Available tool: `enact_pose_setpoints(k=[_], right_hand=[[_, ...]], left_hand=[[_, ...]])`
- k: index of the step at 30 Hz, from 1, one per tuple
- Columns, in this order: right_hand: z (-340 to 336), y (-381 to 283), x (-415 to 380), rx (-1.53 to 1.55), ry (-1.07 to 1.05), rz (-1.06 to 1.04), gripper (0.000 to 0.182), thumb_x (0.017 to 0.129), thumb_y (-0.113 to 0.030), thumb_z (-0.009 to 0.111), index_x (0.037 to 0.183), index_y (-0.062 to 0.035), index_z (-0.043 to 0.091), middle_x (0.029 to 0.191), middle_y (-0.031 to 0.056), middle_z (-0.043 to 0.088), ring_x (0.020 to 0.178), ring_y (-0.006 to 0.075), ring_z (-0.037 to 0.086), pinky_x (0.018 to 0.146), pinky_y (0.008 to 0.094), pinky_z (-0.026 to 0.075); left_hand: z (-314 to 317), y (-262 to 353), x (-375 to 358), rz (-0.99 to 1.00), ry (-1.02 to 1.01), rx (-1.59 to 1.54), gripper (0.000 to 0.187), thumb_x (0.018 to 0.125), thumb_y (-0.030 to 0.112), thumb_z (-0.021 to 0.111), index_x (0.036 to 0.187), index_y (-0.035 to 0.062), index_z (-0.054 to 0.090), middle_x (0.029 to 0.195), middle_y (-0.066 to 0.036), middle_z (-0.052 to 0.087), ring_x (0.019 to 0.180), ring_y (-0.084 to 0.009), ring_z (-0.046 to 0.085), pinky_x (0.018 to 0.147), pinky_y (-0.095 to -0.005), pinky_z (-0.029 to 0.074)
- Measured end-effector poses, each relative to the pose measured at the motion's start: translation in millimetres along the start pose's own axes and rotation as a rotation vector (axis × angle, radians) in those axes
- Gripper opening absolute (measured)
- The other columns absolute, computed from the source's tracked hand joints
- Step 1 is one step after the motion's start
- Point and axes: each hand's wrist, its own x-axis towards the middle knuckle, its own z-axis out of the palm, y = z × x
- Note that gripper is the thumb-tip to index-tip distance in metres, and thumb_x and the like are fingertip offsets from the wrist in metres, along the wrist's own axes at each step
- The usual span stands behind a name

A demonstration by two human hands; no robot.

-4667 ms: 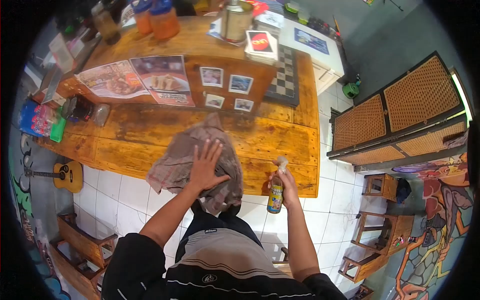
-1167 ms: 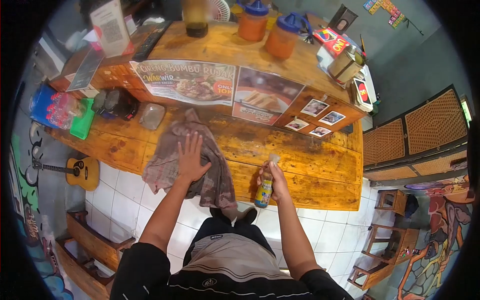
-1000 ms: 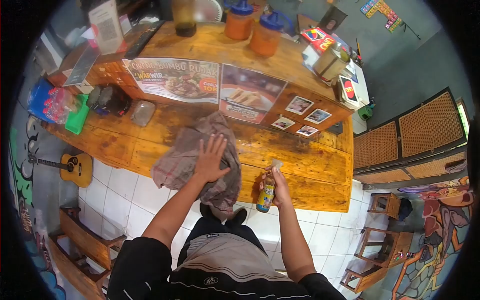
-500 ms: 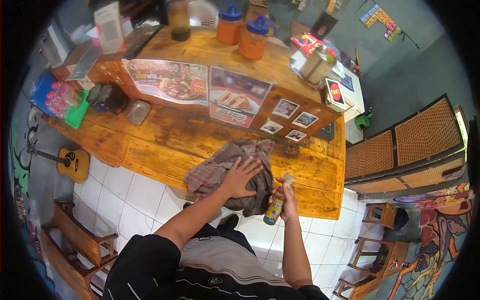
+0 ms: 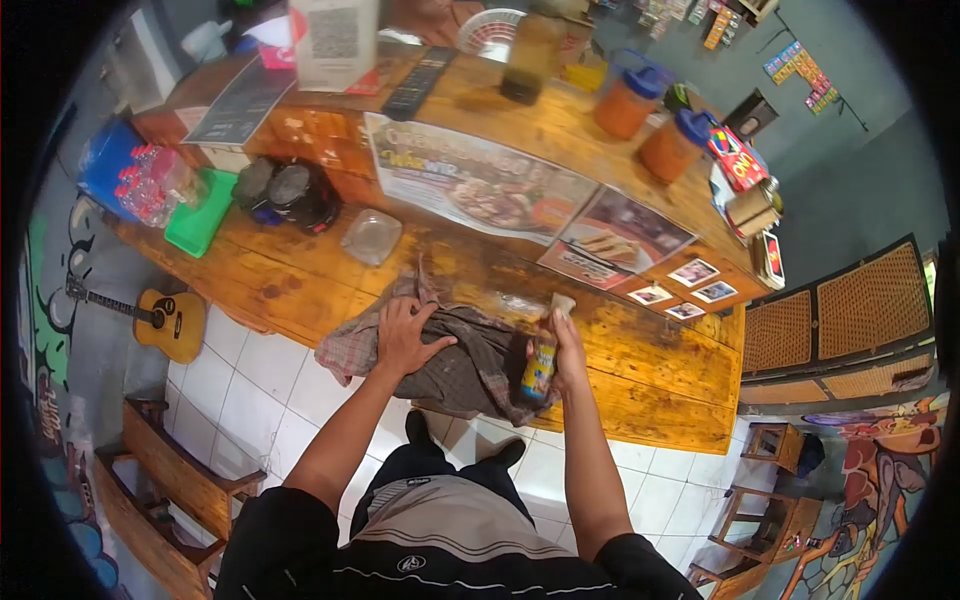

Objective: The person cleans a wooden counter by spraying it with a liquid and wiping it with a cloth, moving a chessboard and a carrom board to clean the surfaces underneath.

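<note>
My left hand (image 5: 405, 338) rests on a brown checked cloth (image 5: 470, 365), thumb and fingers apart, pressing it against the wooden table (image 5: 650, 390). The cloth lies rumpled and hangs partly over the near edge. To its right, my right hand (image 5: 568, 350) is wrapped around a small spray bottle (image 5: 540, 368) with a yellow and blue label and a pale nozzle. The bottle is held upright beside the cloth, its nozzle towards the table's far side. A shiny patch (image 5: 518, 303) shows on the wood just left of the nozzle.
A clear square dish (image 5: 372, 237), black containers (image 5: 300, 195), a green tray (image 5: 203, 215) and pink-capped bottles (image 5: 145, 190) stand on the left. Behind rises a counter with posters (image 5: 480, 185), a remote (image 5: 418, 82) and orange sauce jars (image 5: 670, 150). A guitar (image 5: 172, 322) leans left.
My left hand has slid left with the cloth, which is now more spread out. My right hand has raised the bottle slightly. The view has shifted, so the counter appears further right.
</note>
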Motion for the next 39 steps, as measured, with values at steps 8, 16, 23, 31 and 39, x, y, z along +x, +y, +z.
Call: enact_pose_setpoints(k=[8,16,23,31,39], right_hand=[[49.6,7.0,39.4,-0.116,0.069,0.021,0.033,0.096,-0.04,0.056,0.1,-0.0081,0.053,0.085,0.0066,0.06,0.06,0.0181,0.06,0.056,0.0313,0.049],[-20.0,20.6,-37.5,-0.005,0.25,-0.009,0.035,0.096,-0.042,0.055,0.108,-0.0091,0.052,0.087,0.0081,0.059,0.061,0.0201,0.059,0.056,0.0309,0.048],[-32.9,-14.0,-40.9,-0.054,0.282,-0.042,0.043,0.096,-0.042,0.054,0.125,-0.0098,0.05,0.087,0.006,0.057,0.06,0.0179,0.059,0.056,0.0301,0.049],[-76.2,-24.4,-39.9,-0.1,0.147,-0.009,0.041,0.096,-0.042,0.054,0.114,-0.0054,0.053,0.096,0.009,0.061,0.061,0.0186,0.06,0.058,0.0301,0.05],[-141.4,-29.8,-92.7,-0.01,0.206,0.041,0.034,0.095,-0.038,0.058,0.107,-0.0069,0.052,0.08,0.0084,0.058,0.061,0.0194,0.061,0.058,0.0311,0.05]], left_hand=[[1.1,-9.9,33.6,0.09,-0.211,0.17,0.102,0.076,0.061,0.066,0.154,0.0172,0.016,0.16,-0.012,0.006,0.147,-0.0362,0.003,0.115,-0.0612,0.004],[31.3,42.4,83.4,0.168,-0.207,0.158,0.102,0.077,0.063,0.061,0.153,0.0096,0.018,0.159,-0.016,0.009,0.146,-0.0386,0.004,0.115,-0.061,0.004],[59.9,114.5,44.3,0.374,-0.29,0.057,0.09,0.079,0.062,0.06,0.15,0.0158,0.028,0.159,-0.012,0.015,0.146,-0.039,0.005,0.115,-0.0624,0.003],[54.0,108.0,20.9,0.462,-0.325,0.052,0.091,0.075,0.06,0.065,0.15,0.0241,0.029,0.158,-0.005,0.02,0.146,-0.0348,0.012,0.114,-0.062,0.01],[51.0,134.2,25.1,0.362,-0.352,0.124,0.095,0.067,0.049,0.074,0.149,0.0255,0.032,0.158,-0.005,0.022,0.146,-0.033,0.015,0.115,-0.0602,0.011]])
